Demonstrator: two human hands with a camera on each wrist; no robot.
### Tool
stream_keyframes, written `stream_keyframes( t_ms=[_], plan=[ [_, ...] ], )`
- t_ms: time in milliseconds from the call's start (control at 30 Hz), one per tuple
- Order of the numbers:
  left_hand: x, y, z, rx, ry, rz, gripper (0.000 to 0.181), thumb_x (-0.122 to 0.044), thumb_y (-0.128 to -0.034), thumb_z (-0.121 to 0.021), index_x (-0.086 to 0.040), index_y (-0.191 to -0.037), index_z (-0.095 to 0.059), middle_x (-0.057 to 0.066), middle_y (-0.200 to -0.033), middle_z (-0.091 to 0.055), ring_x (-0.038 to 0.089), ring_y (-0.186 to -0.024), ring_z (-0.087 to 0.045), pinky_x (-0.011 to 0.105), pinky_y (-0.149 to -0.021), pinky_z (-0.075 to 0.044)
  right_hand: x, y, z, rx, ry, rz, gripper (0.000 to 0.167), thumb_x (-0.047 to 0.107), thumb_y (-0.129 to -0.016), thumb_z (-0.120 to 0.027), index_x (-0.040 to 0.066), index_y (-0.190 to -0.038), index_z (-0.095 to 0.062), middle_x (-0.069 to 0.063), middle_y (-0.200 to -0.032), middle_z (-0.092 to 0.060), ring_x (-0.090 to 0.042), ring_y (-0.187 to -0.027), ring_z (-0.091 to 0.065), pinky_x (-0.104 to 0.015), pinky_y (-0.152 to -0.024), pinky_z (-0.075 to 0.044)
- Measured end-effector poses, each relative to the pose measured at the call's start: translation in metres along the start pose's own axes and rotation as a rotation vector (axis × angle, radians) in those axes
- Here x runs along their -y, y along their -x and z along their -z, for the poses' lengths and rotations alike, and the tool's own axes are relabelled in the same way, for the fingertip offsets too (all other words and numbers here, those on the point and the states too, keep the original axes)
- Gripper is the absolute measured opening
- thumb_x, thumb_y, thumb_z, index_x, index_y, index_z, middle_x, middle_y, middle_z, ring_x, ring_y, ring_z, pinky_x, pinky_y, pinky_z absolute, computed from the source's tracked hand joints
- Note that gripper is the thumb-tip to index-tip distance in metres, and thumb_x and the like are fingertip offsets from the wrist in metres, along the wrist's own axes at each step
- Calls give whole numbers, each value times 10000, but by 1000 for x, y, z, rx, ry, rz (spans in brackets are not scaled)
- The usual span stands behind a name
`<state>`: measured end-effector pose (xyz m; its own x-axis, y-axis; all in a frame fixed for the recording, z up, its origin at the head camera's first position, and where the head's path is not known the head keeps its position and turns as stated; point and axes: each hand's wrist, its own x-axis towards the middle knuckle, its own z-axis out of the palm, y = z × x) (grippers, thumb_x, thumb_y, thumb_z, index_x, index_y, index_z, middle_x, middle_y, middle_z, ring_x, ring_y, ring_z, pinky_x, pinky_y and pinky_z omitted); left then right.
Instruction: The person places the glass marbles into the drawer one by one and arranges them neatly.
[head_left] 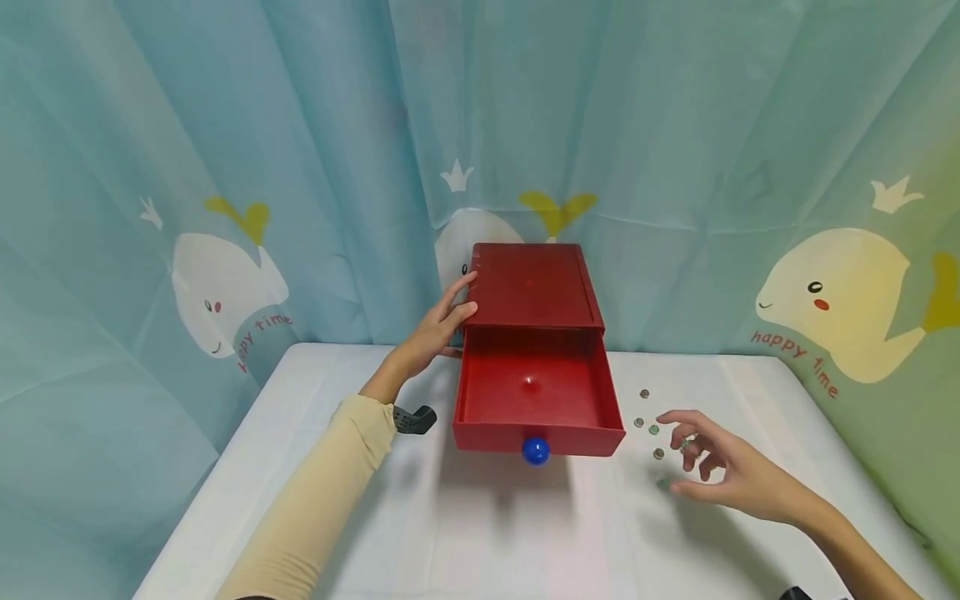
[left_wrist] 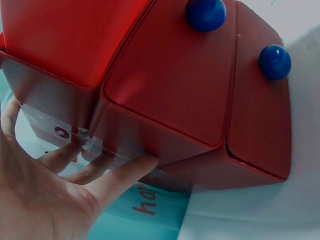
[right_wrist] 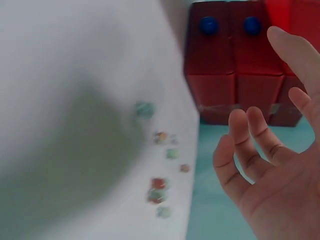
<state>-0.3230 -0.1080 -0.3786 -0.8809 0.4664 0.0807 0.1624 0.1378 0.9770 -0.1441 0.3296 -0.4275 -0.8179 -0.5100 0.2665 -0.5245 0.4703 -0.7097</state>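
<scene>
A red cabinet (head_left: 534,287) of stacked drawers stands at the back of the table. Its top drawer (head_left: 491,437) is pulled out, with a blue knob (head_left: 536,451) on the front. Two lower drawers, blue-knobbed too, are closed in the left wrist view. My left hand (head_left: 431,333) rests against the cabinet's left side, fingers spread along it (left_wrist: 45,195). My right hand (head_left: 723,467) hovers to the right of the drawer, fingers loosely bent, holding nothing visible. Beneath and beside it lie several small glassy, marble-like pieces (right_wrist: 145,110), green and brownish; the fingers hide some in the head view.
The white table (head_left: 360,533) carries the cabinet. Behind it hangs a blue-green curtain (head_left: 330,150) printed with whales, close to the cabinet's back. Clear tape (left_wrist: 65,127) with a printed mark runs along the cabinet's side.
</scene>
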Motion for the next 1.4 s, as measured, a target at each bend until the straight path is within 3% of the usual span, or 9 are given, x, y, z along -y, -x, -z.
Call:
stream_keyframes(
  t_ms=[167,367,567,833,1033,1400],
  plan=[
    [-1,0,1,-4,-7,-1,617,-461,-1034,-485,-490,-1597,-235,58,-1660,-284,347,-1433,-404,643,-928,-532,-17,7,-6,-27,22,-36,666,106,-817,-876,172,-1384,-533,-56,-1005,-576,-177,-774,-608,-260,-596,-537],
    [-3,2,-1,-6,-11,-1,615,-451,-1035,-489,-491,-1595,-239,58,-1661,-278,340,-1445,-387,642,-940,-525,-35,18,-19,-44,14,-64,559,107,-805,-883,121,-1292,-608,-58,-964,-598,-163,-765,-593,-256,-569,-478],
    [-2,1,0,2,-6,-4,615,-467,-1031,-478,-494,-1595,-235,63,-1658,-283,332,-1450,-382,646,-938,-525,-43,23,-29,-54,56,-61,516,127,-792,-895,106,-1250,-658,-6,-970,-633,-140,-831,-552,-281,-660,-444],
    [-1,1,0,1,0,-3,616,-470,-1024,-486,-502,-1589,-242,69,-1646,-304,322,-1448,-387,645,-938,-525,-55,26,-37,-98,103,-95,435,126,-774,-905,174,-1163,-716,43,-954,-634,-98,-862,-523,-200,-722,-416],
    [-1,1,-1,-4,5,0,621,-462,-1029,-490,-484,-1597,-238,79,-1648,-298,330,-1446,-384,644,-942,-524,-60,28,-38,-121,124,-113,393,90,-768,-897,201,-1102,-721,56,-913,-597,-94,-822,-506,-207,-671,-406],
    [-4,2,1,7,-1,15,642,-451,-1027,-500,-461,-1609,-227,68,-1661,-270,325,-1453,-370,635,-947,-525,-63,29,-41,-157,165,-75,333,18,-787,-852,239,-998,-718,86,-830,-548,-69,-754,-485,-213,-607,-382]
  ],
)
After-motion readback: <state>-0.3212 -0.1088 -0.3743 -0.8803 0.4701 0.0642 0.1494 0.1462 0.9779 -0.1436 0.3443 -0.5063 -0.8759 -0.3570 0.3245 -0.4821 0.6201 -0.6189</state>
